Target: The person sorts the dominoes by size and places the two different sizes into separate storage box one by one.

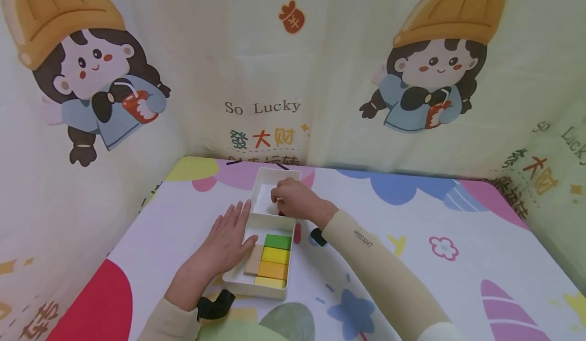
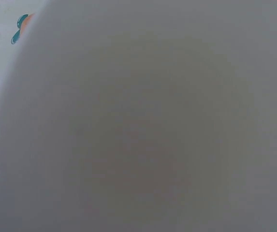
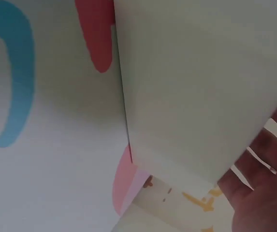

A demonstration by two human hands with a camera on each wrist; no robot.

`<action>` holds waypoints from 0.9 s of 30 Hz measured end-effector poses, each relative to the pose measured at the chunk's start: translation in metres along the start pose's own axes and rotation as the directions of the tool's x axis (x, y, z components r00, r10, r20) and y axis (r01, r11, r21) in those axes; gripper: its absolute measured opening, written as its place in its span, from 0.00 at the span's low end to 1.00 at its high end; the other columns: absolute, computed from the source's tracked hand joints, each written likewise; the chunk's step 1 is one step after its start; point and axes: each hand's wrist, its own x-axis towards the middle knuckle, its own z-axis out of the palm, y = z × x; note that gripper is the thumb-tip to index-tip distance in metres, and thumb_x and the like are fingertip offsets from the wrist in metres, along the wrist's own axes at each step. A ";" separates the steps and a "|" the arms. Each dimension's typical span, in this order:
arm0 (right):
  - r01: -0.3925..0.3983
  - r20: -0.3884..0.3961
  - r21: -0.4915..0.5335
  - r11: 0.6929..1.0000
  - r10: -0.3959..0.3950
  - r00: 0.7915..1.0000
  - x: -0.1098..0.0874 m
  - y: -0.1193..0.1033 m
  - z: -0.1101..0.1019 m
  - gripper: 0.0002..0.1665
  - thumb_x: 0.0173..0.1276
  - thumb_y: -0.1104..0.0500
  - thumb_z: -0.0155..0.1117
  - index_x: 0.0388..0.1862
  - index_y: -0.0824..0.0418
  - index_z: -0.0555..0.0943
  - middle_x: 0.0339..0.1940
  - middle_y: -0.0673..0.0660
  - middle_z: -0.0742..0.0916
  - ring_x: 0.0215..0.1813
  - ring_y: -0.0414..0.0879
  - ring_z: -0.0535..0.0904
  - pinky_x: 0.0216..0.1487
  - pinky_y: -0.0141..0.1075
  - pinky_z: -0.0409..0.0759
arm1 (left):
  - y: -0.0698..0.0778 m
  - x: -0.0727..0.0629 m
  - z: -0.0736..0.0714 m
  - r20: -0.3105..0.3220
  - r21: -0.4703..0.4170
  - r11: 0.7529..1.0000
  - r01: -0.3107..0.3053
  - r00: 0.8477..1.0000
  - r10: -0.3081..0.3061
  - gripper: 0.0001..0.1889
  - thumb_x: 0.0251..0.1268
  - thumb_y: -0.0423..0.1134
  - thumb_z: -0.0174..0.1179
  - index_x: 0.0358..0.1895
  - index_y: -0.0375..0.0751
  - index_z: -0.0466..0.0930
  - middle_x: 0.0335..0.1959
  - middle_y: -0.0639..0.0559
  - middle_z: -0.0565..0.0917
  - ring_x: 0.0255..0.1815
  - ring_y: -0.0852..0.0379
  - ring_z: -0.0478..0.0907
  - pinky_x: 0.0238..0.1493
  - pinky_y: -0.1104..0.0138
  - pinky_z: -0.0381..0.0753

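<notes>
A white box holds flat rectangular blocks: a green block, a yellow block, an orange block, a pale yellow block and a tan block. My left hand lies along its left side, fingers straight, thumb over the interior. Beyond it, a second white box stands end to end with the first. My right hand is bent over its interior, fingertips down; a small dark piece shows just below. What its fingertips hold is hidden, so I cannot tell.
Both boxes stand on a table with a colourful printed cloth. Printed curtains hang behind and at the sides. A black wrist mount sits under the left wrist. The left wrist view is nearly filled by a blurred pale surface.
</notes>
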 end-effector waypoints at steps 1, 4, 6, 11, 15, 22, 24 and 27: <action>0.008 -0.036 0.025 1.000 -0.007 0.999 -0.003 0.002 0.000 0.11 0.70 0.64 0.59 0.45 0.56 0.87 0.43 0.52 0.86 0.51 0.47 0.75 0.56 0.35 0.81 | -0.001 0.000 0.000 -0.002 -0.002 1.000 0.002 1.000 -0.002 0.43 0.72 0.48 0.55 0.80 0.36 0.41 0.80 0.33 0.51 0.81 0.33 0.45 0.77 0.37 0.46; 0.017 -0.155 0.100 0.995 -0.001 0.988 -0.017 0.006 -0.001 0.11 0.69 0.66 0.60 0.45 0.57 0.86 0.44 0.53 0.85 0.53 0.47 0.75 0.58 0.35 0.80 | -0.002 0.000 0.000 -0.002 -0.005 1.000 0.013 1.000 -0.013 0.44 0.72 0.48 0.55 0.80 0.37 0.40 0.80 0.33 0.50 0.81 0.33 0.44 0.77 0.37 0.45; 0.023 -0.235 0.135 0.991 0.010 0.972 -0.029 0.008 -0.002 0.10 0.68 0.66 0.61 0.44 0.58 0.86 0.44 0.53 0.85 0.54 0.47 0.75 0.59 0.36 0.81 | -0.003 0.001 -0.001 -0.003 -0.010 1.000 0.018 1.000 -0.018 0.44 0.72 0.48 0.56 0.80 0.37 0.40 0.80 0.33 0.50 0.81 0.33 0.44 0.77 0.37 0.45; 0.048 -0.394 0.155 0.987 0.018 0.919 -0.058 0.012 0.000 0.07 0.66 0.66 0.65 0.40 0.59 0.85 0.43 0.53 0.84 0.52 0.47 0.75 0.58 0.38 0.81 | -0.005 0.001 -0.002 -0.017 -0.009 1.000 0.006 1.000 -0.006 0.44 0.71 0.48 0.56 0.80 0.36 0.41 0.80 0.32 0.50 0.80 0.32 0.45 0.77 0.36 0.46; 0.032 -0.461 0.162 0.986 0.047 0.886 -0.084 0.015 0.004 0.07 0.64 0.67 0.66 0.38 0.57 0.85 0.44 0.53 0.84 0.54 0.48 0.76 0.59 0.40 0.82 | -0.007 0.001 -0.002 -0.027 -0.004 1.000 -0.002 1.000 0.002 0.43 0.71 0.48 0.56 0.80 0.36 0.42 0.79 0.31 0.50 0.80 0.31 0.45 0.76 0.35 0.47; -0.025 -0.526 0.172 0.985 0.114 0.843 -0.133 0.025 0.008 0.08 0.63 0.67 0.66 0.39 0.57 0.84 0.44 0.55 0.84 0.54 0.51 0.77 0.56 0.44 0.81 | -0.008 -0.001 -0.005 -0.042 0.025 1.000 -0.009 0.999 0.010 0.44 0.69 0.48 0.58 0.79 0.35 0.45 0.79 0.31 0.51 0.80 0.30 0.45 0.76 0.36 0.47; -0.042 -0.531 0.165 0.985 0.124 0.838 -0.145 0.030 0.007 0.08 0.63 0.67 0.66 0.40 0.59 0.84 0.43 0.55 0.84 0.53 0.52 0.77 0.54 0.44 0.80 | -0.009 -0.002 -0.007 -0.051 0.034 0.999 -0.009 0.999 0.011 0.44 0.69 0.49 0.58 0.79 0.34 0.46 0.79 0.30 0.50 0.80 0.30 0.45 0.76 0.36 0.47; -0.075 -0.511 0.161 0.984 0.148 0.847 -0.158 0.036 0.003 0.08 0.63 0.65 0.67 0.42 0.60 0.84 0.43 0.55 0.84 0.51 0.52 0.77 0.51 0.45 0.80 | -0.010 -0.005 -0.012 -0.074 0.042 0.999 -0.011 0.997 0.014 0.45 0.68 0.49 0.59 0.79 0.33 0.46 0.80 0.30 0.48 0.80 0.29 0.44 0.76 0.36 0.48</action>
